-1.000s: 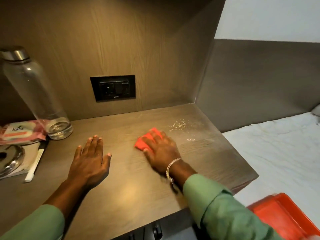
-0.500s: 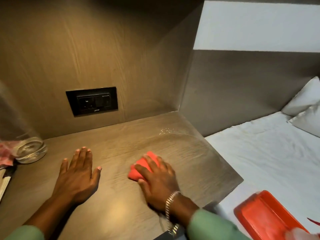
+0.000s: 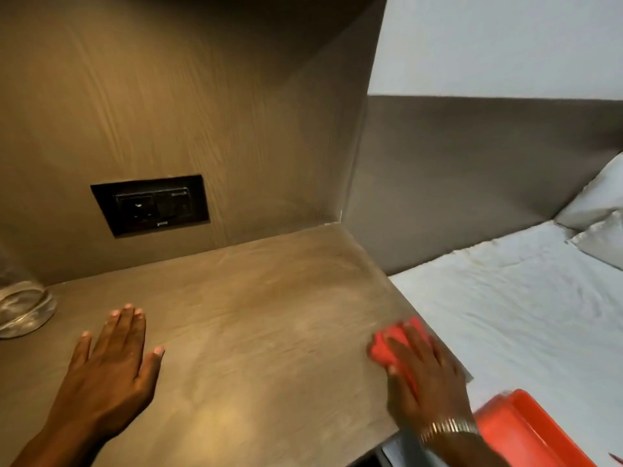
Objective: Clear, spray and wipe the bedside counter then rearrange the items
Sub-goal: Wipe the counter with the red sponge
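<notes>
Right hand (image 3: 426, 372), pressed flat on red cloth (image 3: 387, 348), has swept from tabletop (image 3: 253, 332) centre to right edge, droplets gone; left hand (image 3: 108, 369) splayed, empty

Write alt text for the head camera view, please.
A right hand presses a red cloth on the wooden bedside counter near its bed-side edge. The left hand lies flat beside a glass bottle base.
</notes>
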